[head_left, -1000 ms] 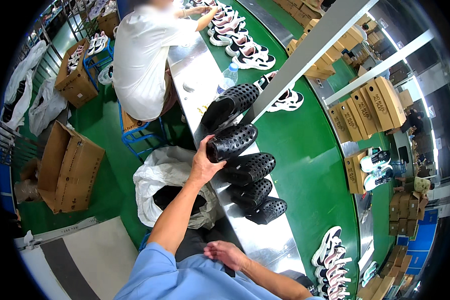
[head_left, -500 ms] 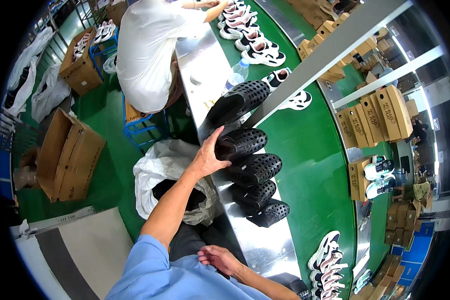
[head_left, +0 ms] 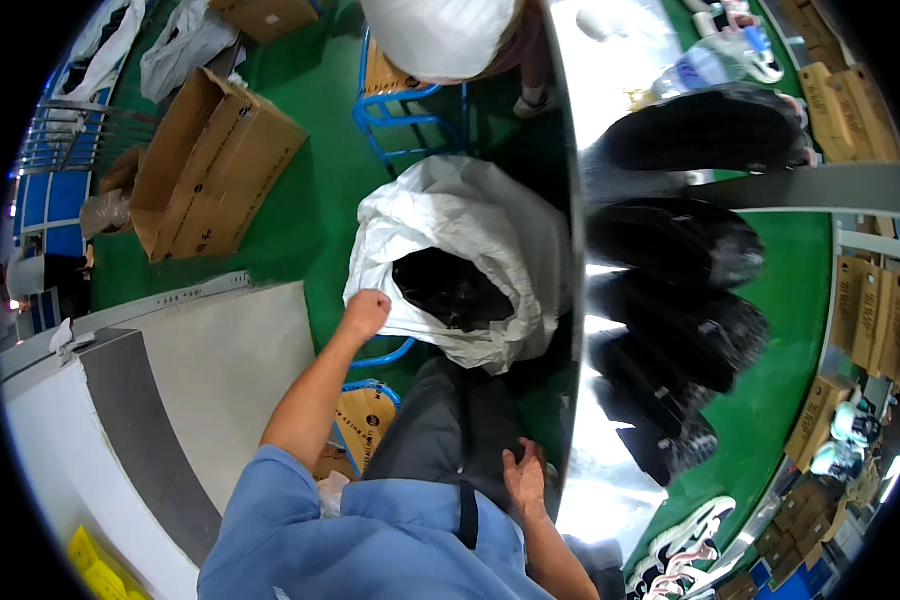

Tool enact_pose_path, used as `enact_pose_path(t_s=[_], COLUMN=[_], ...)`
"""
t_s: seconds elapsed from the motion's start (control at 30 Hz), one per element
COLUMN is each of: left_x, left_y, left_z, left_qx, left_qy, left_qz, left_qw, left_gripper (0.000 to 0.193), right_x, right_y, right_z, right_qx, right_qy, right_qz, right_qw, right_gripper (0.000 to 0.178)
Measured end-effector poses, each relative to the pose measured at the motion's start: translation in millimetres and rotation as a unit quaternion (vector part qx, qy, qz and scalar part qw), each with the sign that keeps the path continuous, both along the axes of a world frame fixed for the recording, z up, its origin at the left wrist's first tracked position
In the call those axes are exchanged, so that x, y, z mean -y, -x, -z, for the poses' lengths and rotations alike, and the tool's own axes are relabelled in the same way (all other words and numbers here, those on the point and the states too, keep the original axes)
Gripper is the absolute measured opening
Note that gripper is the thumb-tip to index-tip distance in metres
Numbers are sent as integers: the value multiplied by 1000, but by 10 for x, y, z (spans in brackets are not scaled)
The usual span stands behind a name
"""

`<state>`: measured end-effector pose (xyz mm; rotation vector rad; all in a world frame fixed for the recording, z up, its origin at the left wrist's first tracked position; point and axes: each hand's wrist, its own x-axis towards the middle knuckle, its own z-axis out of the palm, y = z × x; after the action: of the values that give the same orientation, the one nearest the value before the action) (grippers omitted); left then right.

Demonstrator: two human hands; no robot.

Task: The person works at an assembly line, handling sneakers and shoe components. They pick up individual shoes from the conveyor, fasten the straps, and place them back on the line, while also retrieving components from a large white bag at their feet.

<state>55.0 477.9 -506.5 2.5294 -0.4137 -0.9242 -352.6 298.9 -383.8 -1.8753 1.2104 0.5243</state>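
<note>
"Clutching what, exactly, is the left hand (head_left: 369,313)?"

"The rim of the white sack (head_left: 525,220), on the side away from the counter (head_left: 602,520). Its fingers are curled into a tight fist there."

"And the right hand (head_left: 526,480)?"

"Its fingers are released and loosely spread. It hangs over the person's dark trousers (head_left: 420,425), near the counter's left edge."

"Where does the sack stand?"

"In front of the person's knees, just beside the counter's left edge. Its mouth gapes upward, with a dark bundle (head_left: 450,288) inside; what that is made of is too dark to tell."

"What does the counter carry?"

"A row of black shoes (head_left: 675,240), blurred, side by side along its length. Their toes point over the right edge, toward the green surface (head_left: 800,265) beyond. A clear bottle (head_left: 705,65) with a blue cap is just past the farthest shoe."

"Anything else nearby?"

"White sneakers (head_left: 690,540) sit in a line off the counter's right edge, toward the near end. At the far end, to the left of the counter, a person in a white shirt (head_left: 440,35) sits on a blue-framed stool (head_left: 410,98). A cardboard box (head_left: 210,175), its top flaps spread, lies on the green floor (head_left: 325,205) left of the sack."
</note>
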Motion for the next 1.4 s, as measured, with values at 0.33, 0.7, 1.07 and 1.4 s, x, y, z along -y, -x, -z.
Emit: enact_pose_path(t_s=[0.33,0.7,1.07,1.4], left_x=[-67,-71,234,230], left_y=[176,-223,201,624], left_z=[2338,3222,3320,3628], left_qx=[-48,-77,-159,36], left_qy=[25,-356,-197,-235], left_qz=[-35,258,61,329], left_qw=[998,895,966,914], left_gripper=[38,38,68,99], right_x=[-149,-397,-625,-575], right_y=[282,97,375,436], right_z=[1173,1317,1363,1376], right_qx=[-134,-184,-126,-137], right_qy=[-27,54,143,123], right_qz=[137,191,167,189], right_qw=[981,963,967,965], right_gripper=[86,83,77,80])
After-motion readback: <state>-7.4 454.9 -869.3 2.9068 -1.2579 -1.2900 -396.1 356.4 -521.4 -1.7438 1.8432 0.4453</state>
